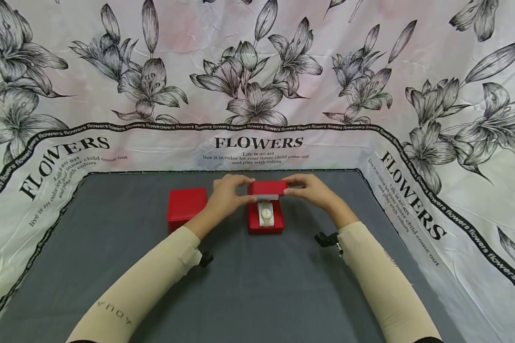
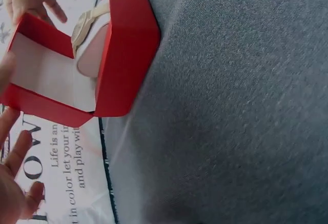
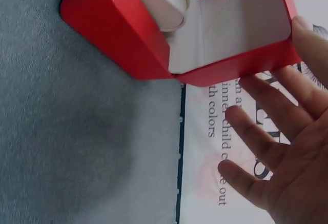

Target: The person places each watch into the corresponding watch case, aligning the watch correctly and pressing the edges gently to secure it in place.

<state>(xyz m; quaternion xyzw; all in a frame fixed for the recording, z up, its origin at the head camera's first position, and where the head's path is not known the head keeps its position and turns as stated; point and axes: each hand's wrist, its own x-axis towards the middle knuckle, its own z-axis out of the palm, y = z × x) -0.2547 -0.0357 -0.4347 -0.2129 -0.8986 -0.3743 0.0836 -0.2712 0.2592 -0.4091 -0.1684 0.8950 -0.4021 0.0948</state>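
A red watch box (image 1: 266, 230) stands on the grey cloth with its hinged lid (image 1: 267, 187) raised. Inside, a wristwatch (image 1: 266, 214) with a pale strap is wrapped round a white cushion. My left hand (image 1: 227, 195) pinches the lid's left end between thumb and fingers. At the other end, my right hand (image 1: 315, 190) pinches the lid the same way. The right wrist view shows the lid's white lining, with the thumb (image 3: 310, 44) at its edge and the other fingers spread behind. Both hands appear in the left wrist view, at either end of the lid.
A second red box (image 1: 187, 205), its top covered, sits to the left beside my left forearm. Grey cloth (image 1: 257, 295) spreads in front. Behind it lies a white printed border (image 1: 257, 143) with lettering, and flower-patterned fabric rises at the back.
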